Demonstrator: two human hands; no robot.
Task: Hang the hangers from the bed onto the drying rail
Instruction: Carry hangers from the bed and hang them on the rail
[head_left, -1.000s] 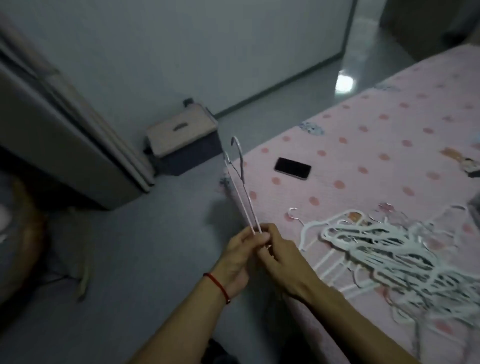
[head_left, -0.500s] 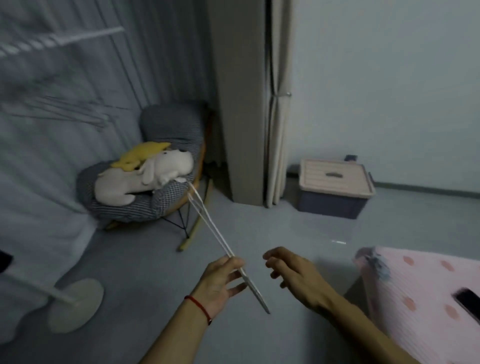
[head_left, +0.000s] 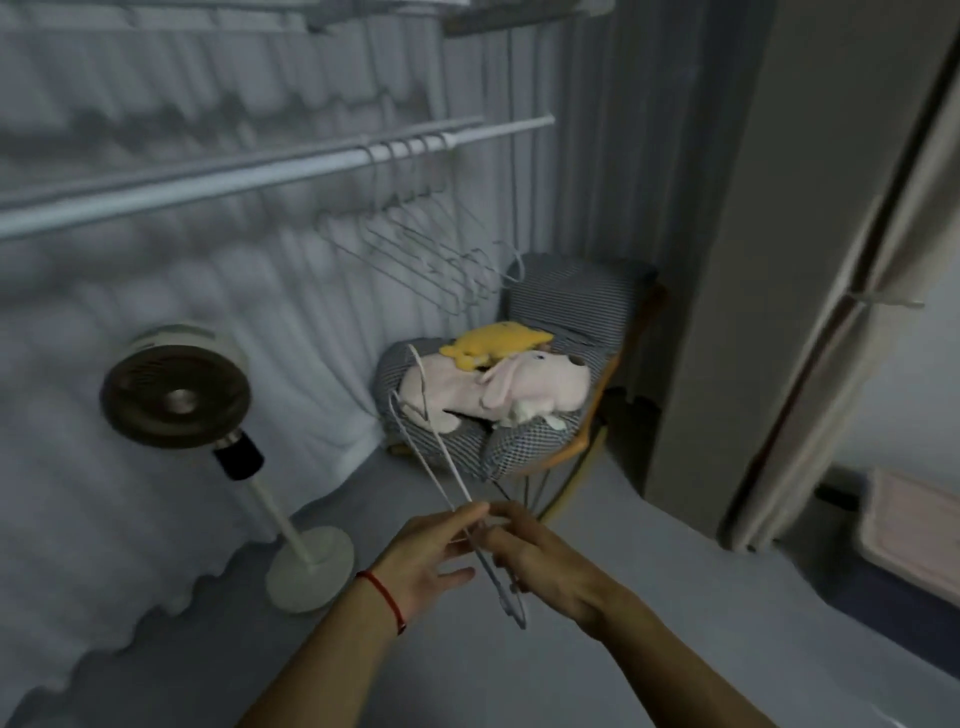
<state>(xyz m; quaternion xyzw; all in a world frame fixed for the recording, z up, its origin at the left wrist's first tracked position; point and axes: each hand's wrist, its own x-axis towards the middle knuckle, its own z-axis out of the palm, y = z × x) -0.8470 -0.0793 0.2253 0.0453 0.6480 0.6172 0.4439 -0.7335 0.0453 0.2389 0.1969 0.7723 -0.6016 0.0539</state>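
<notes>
Two white hangers (head_left: 441, 467) pinched together by left hand (head_left: 426, 558) and right hand (head_left: 540, 561), hooks pointing up beyond both grips, drying rail (head_left: 260, 174) above, bare rail left of hung hangers (head_left: 415, 228).

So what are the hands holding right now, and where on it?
Both hands, left and right, pinch thin white wire hangers near their lower end, hooks pointing up.

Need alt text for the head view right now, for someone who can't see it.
Both hands, left hand and right hand, hold thin white hangers pointing toward a drying rail where several hung hangers sit. A fan stands left.
</notes>
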